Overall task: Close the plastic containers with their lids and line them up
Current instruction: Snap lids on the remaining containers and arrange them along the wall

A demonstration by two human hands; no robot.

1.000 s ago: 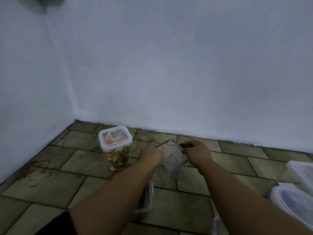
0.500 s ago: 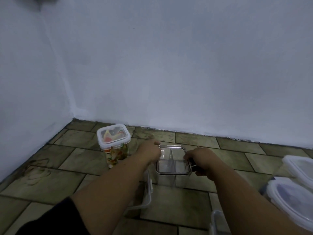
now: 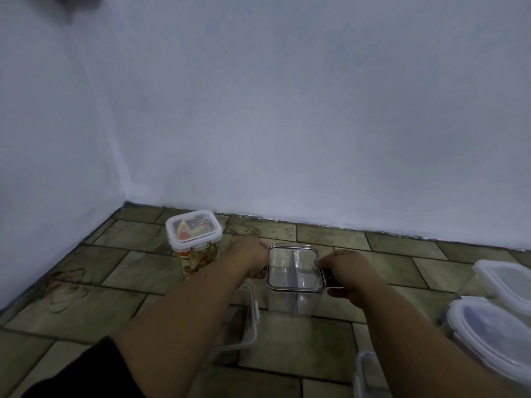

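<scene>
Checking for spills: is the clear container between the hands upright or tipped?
Upright: the clear container stands on the tiled floor, its square top facing up.

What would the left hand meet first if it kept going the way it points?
The left hand points away and slightly right, at the clear container it already touches; past its rim, probably bare tiled floor, then the wall.

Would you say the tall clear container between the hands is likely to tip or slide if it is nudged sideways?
Probably tips easily: the clear container looks tall, narrow and empty, so likely light. Its smooth walls may slide on the tiled floor.
</scene>
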